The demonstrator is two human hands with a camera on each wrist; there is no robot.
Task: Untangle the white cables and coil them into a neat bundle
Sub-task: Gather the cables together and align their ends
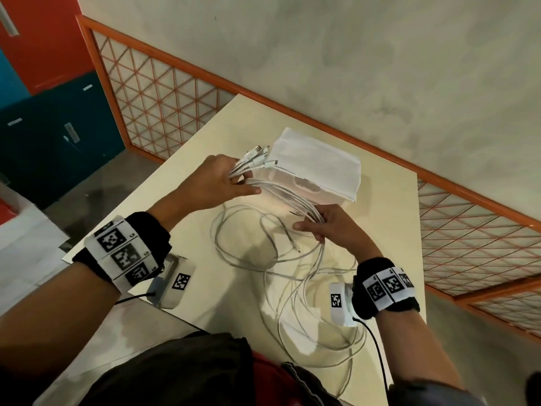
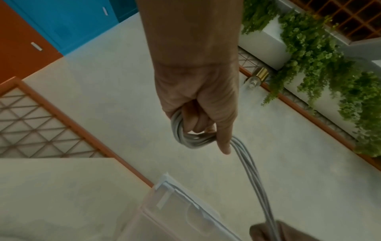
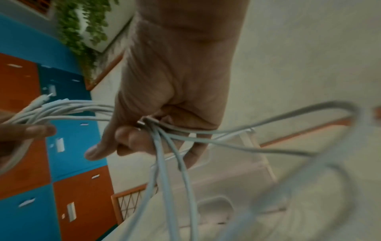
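Cables [image 1: 287, 197], white and several in number, run as one taut bunch between both hands above the tabletop [image 1: 205, 159]; their slack lies in loose overlapping loops on the surface and trails off the near edge. Connector ends [image 1: 257, 155] fan out together beyond the left hand [image 1: 213, 183]. Left hand is clamped on the bunch, with a first small coil wound round its curled fingers, index finger extended. Right hand [image 1: 330, 227] is closed round the strands further along, thumb pinching them against the fingers.

Risk, as judged: the loops on the tabletop still cross one another, so drawing more length through the right hand may pull a crossing tight into a knot. The overhanging slack could drag or snag at the edge. Uneven tension between strands would leave the coil ragged.

A lidded translucent box [image 1: 316, 174] stands just beyond the hands.
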